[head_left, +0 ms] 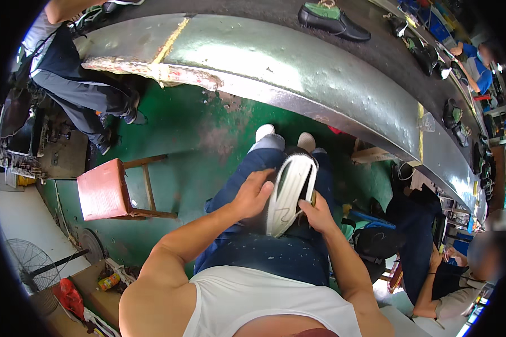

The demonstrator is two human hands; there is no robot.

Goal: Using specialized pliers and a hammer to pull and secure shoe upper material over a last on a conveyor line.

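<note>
A shoe (pixel 289 194) with a white sole lies lengthwise over my lap, its ribbed pale face up and a dark opening along its right side. A thin thread or wire loops across its near end. My right hand (pixel 317 213) grips the near right edge of the shoe, thumb on top; the other fingers are mostly hidden. Beside the left edge, my left hand (pixel 254 194) is open, thumb apart from the stretched fingers. Whether its fingertips touch the shoe I cannot tell.
Ahead curves a metal-edged workbench (pixel 236 48) with a conveyor belt carrying a black shoe (pixel 333 21) and several others. A red-topped stool (pixel 102 190) stands left, near a fan (pixel 34 261). A person stands far left; others sit at right.
</note>
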